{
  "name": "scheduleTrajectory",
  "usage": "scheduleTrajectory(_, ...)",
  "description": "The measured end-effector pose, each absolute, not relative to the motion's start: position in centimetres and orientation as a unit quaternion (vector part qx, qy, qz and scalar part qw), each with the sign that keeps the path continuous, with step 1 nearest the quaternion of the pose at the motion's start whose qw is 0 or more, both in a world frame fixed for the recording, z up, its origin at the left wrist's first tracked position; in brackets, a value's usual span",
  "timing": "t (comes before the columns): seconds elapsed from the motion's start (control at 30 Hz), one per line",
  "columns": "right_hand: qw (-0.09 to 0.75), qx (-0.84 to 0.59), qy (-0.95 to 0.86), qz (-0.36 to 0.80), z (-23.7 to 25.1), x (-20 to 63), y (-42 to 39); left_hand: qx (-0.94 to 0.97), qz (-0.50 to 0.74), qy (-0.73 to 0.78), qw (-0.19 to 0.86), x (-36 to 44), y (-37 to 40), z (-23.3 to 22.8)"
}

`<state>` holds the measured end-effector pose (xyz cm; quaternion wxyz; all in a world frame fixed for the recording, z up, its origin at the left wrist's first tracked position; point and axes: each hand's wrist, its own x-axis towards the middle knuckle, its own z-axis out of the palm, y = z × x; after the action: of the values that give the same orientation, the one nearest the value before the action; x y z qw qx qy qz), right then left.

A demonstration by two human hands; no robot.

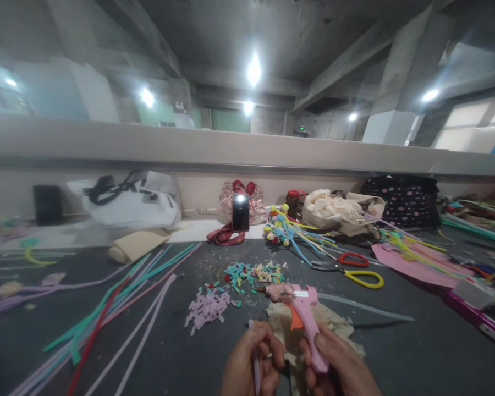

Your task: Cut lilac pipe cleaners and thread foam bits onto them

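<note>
My right hand (340,357) is closed around the handle of a pink hot glue gun (309,313), whose nozzle points left and whose orange trigger faces my left hand. A clear glue stick (367,306) trails out of its back to the right. In my closed left hand (253,357) is a thin lilac pipe cleaner (256,368), upright between the fingers. Under the gun lies a crumpled beige cloth (334,322). Just beyond my left hand is a heap of short lilac pieces (208,309), with teal and cream pieces (247,275) behind it.
Scissors (355,269) with red and yellow handles lie at centre right. Long coloured pipe cleaners (107,308) spread across the left. A phone (240,213) stands against a floral pouch at the back, near a bundle of blue and yellow stems (286,234). Bags (126,198) line the partition.
</note>
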<state>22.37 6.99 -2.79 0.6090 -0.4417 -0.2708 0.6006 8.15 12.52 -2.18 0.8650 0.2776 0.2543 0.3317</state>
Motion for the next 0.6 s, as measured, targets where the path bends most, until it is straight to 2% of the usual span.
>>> scheduleTrajectory(0.3, 0.621, -0.443, -0.242, 0.599, -2.4, 23.0, 6.6, 0.344, 0.339, 0.315, 0.817, 9.0, 12.3, -2.4)
scheduleTrajectory(0.47, 0.601, -0.415, -0.306, 0.611, -2.6, 23.9, 6.5, 0.407, 0.313, 0.347, 0.785, 8.8, 11.9, -1.6)
scheduleTrajectory(0.6, 0.607, -0.454, -0.288, 0.584, -3.1, 24.5, 6.5, 0.416, 0.313, 0.342, 0.782, 8.3, 11.8, -1.4)
